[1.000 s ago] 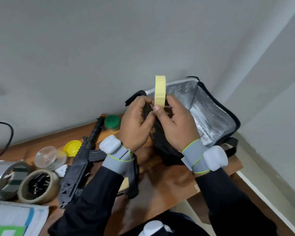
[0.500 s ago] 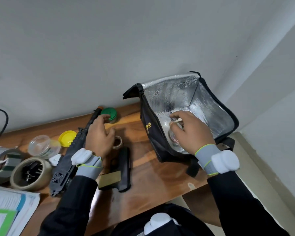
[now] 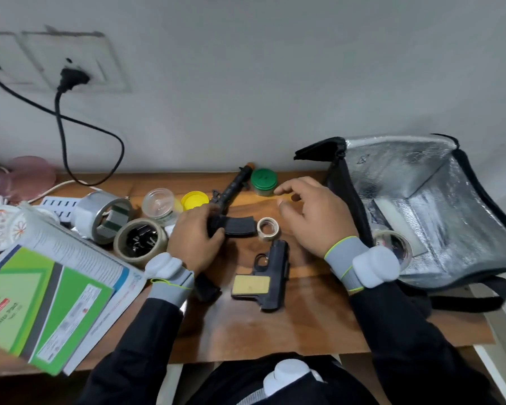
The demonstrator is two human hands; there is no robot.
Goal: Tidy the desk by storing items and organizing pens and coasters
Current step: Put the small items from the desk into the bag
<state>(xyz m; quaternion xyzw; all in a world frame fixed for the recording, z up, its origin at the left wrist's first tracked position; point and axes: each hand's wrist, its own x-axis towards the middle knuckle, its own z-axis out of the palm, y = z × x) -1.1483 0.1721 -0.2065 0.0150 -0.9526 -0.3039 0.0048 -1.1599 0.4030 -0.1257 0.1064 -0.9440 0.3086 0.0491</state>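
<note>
tape roll (image 3: 392,234) was held up in both hands 1 s ago, now lies in bag (image 3: 465,200)
right hand (image 3: 313,217) out of bag, now over desk (image 3: 275,325) just left of bag, fingers loose, holding nothing
left hand (image 3: 197,244) went from reaching to gripping toy rifle (image 3: 231,188) by the magazine
view swung left and down: socket (image 3: 70,74) and books (image 3: 41,302) now in frame

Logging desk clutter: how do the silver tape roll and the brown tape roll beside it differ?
The silver tape roll is tipped on its side; the brown tape roll lies flat. The silver tape roll's core holds a dark green object; the brown tape roll's holds black binder clips. Both are wide rolls side by side on the desk.
</note>
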